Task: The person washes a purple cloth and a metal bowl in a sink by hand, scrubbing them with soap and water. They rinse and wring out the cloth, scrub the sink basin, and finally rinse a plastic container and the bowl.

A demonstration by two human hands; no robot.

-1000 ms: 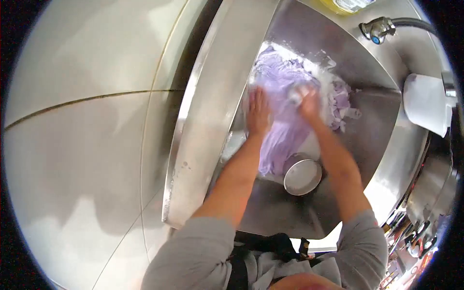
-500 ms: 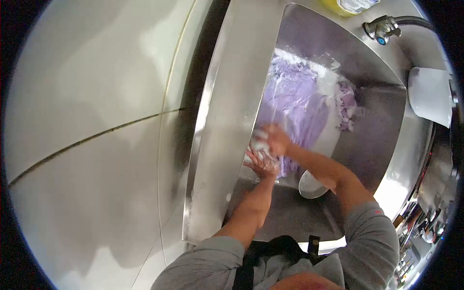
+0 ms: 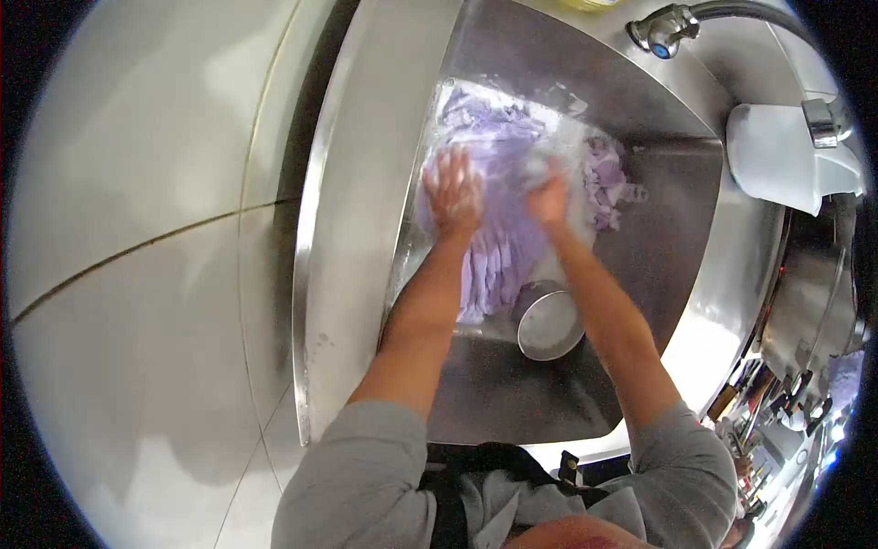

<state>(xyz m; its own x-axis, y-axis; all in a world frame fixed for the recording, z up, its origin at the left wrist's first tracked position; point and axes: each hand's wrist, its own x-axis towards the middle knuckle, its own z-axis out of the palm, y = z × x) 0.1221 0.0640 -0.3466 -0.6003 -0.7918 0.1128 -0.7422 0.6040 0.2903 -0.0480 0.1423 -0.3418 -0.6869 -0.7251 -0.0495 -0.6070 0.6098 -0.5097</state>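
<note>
Pressing flat on the purple cloth [image 3: 498, 256] in the steel sink [image 3: 677, 238], the left hand [image 3: 453, 192] has a wide grip; the right hand [image 3: 549, 199], at its 3 o'clock, is too blurred to tell its grip. A metal bowl [image 3: 549, 325] lies at 6 o'clock.

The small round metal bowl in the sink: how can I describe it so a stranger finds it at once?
Start from the large stainless steel sink. In its basin lies a soapy lilac cloth under the left hand and the right hand; the small round metal bowl sits at the cloth's near end, between the forearms. Unlike the soft cloth, it is rigid, round and grey.
</note>
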